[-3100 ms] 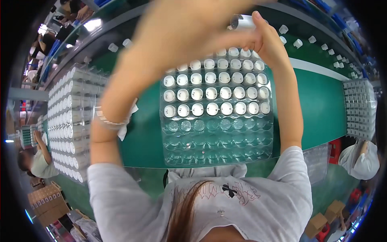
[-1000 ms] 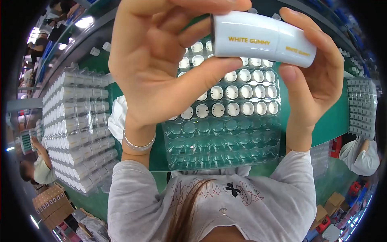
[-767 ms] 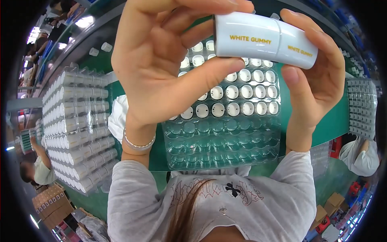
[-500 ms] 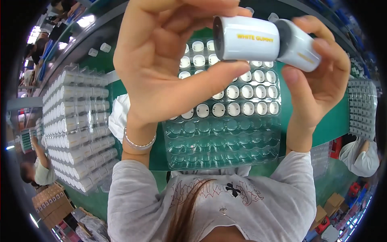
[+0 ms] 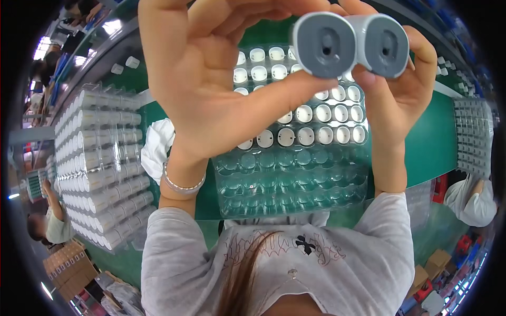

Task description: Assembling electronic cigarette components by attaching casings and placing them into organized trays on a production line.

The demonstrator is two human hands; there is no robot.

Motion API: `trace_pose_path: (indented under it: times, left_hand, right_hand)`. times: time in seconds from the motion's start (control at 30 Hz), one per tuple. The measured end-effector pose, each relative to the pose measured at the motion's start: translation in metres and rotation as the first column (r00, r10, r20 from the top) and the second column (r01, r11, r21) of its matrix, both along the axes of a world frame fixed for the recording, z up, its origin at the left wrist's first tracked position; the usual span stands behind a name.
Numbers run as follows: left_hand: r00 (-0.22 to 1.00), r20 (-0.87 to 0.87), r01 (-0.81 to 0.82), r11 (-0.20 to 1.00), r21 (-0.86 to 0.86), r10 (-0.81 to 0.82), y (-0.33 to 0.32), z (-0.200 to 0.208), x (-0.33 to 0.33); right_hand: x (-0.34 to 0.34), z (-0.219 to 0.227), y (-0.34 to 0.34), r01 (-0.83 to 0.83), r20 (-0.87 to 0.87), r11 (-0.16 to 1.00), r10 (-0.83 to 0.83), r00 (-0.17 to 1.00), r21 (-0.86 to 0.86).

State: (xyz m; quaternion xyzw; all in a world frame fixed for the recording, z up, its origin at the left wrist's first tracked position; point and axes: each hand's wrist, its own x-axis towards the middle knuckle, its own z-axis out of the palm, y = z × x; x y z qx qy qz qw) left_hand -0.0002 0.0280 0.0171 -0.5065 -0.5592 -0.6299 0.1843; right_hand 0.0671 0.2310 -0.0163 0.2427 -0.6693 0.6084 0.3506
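From my remote seat I watch both forearms rise from the lower edge, elbows spread, both hands raised high toward the camera. The left hand [image 5: 211, 110] has its palm turned toward the right, fingers curled over the top and thumb stretched out below. Its grip is clamped on a glossy white oval-section piece with a grey recessed end [image 5: 311, 39], which sits at the fingertips. The right hand [image 5: 398, 100] bends inward, its grip clamped on a second, narrower-looking white oval piece with a grey end [image 5: 377, 50], thumb under it and fingers wrapping its far side. The two pieces stand side by side, apparently touching, with their grey ends facing me. I see both above a clear plastic moulded tray [image 5: 290, 197] holding rows of white round cups [image 5: 305, 136], on the green bench [image 5: 429, 142].
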Motion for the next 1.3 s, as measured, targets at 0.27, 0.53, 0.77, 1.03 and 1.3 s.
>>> trace_pose_path:
  times: [0.27,0.53,0.77,1.03,1.3]
  left_hand:
    - [0.992,-0.013,0.127,0.987,-0.102,-0.129,-0.016,-0.019,0.023]
    - [0.973,-0.129,0.143,0.941,-0.308,-0.190,0.008,-0.021,0.050]
    - [0.938,-0.345,-0.059,0.974,-0.217,-0.020,0.018,-0.024,0.062]
    - [0.936,-0.331,-0.226,0.929,-0.294,0.123,0.016,-0.025,0.058]
    - [0.987,0.014,0.139,0.792,-0.595,-0.162,0.025,-0.059,0.073]
  right_hand:
    - [0.041,-0.012,0.033,-0.076,0.192,0.996,0.065,0.979,0.054]
    - [0.073,-0.023,0.026,-0.303,0.127,0.952,0.307,0.943,-0.051]
    - [0.079,-0.023,0.018,-0.332,0.088,0.925,0.352,0.932,-0.185]
    - [0.082,-0.028,0.018,-0.346,0.091,0.910,0.374,0.923,-0.227]
    - [0.125,-0.013,0.074,-0.086,0.502,0.815,-0.266,0.823,0.573]
